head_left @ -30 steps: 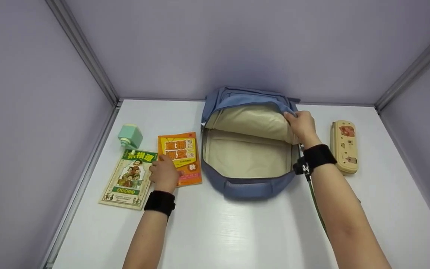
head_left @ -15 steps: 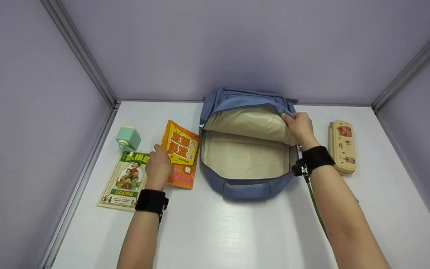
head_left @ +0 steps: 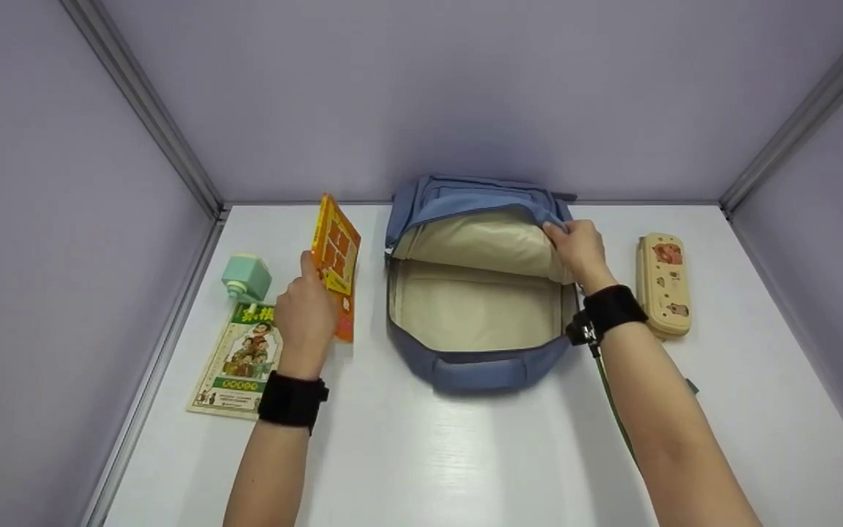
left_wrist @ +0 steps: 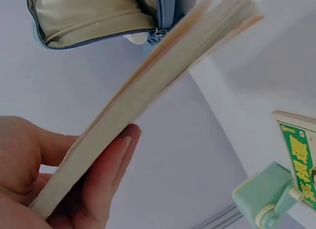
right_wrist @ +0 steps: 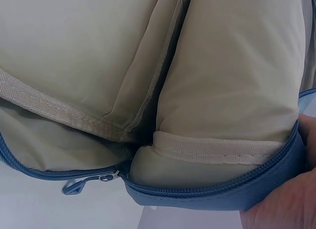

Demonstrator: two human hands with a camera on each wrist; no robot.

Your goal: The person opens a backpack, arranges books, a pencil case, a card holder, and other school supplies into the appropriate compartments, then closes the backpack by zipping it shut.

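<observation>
- The blue backpack point(head_left: 476, 293) lies unzipped on the surface point(head_left: 465, 454); the right hand point(head_left: 575, 249) pinches its flap up.
- Left of the backpack, the left hand point(head_left: 304, 315) grips the orange book point(head_left: 335, 256), lifted on edge.
- Judged step: carrying the book; next it must tilt into the backpack mouth.

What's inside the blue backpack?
The open blue fabric backpack shows only beige lining inside; no items visible. The right hand lifts the flap, whose fold hides the upper part.
</observation>
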